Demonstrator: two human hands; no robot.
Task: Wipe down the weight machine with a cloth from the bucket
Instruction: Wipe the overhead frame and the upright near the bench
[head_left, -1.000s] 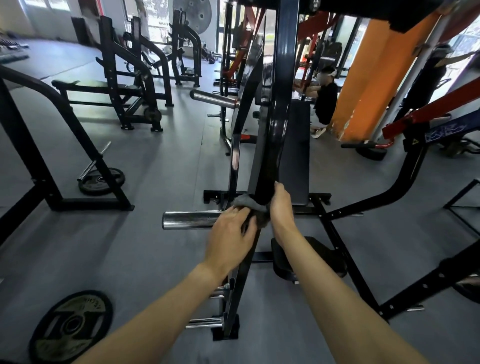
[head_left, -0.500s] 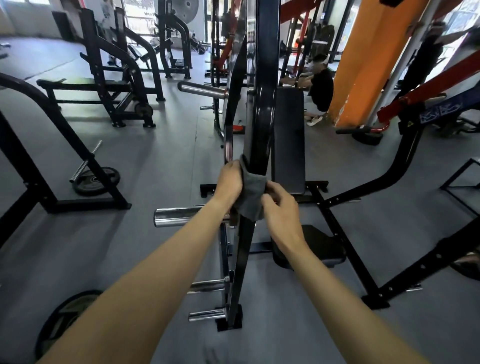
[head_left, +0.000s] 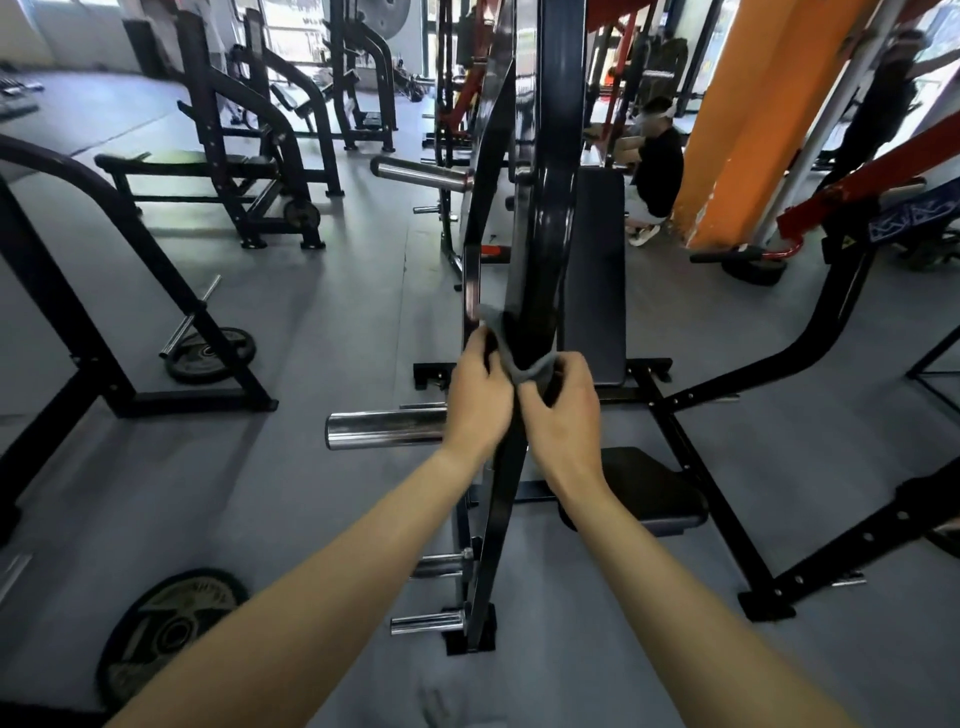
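A black weight machine stands straight ahead, its glossy upright frame bar (head_left: 543, 218) rising from the floor. A grey cloth (head_left: 506, 348) is wrapped around this bar at about mid height. My left hand (head_left: 480, 395) grips the cloth's left side and my right hand (head_left: 563, 410) grips its right end, both hands close together against the bar. A chrome plate peg (head_left: 387, 428) sticks out left just below my left hand. The machine's dark back pad (head_left: 595, 260) and seat pad (head_left: 654, 493) lie behind and right. No bucket is in view.
Weight plates lie on the grey floor at lower left (head_left: 166, 631) and mid left (head_left: 210, 353). Black racks stand at left (head_left: 78, 291) and far back (head_left: 249, 135). An orange pillar (head_left: 737, 119) rises at right, with a person in black (head_left: 657, 166) crouched beside it.
Both hands slid the cloth up the upright bar from beside the chrome peg, then came a little back down; the cloth is now pulled tight around the bar between them.
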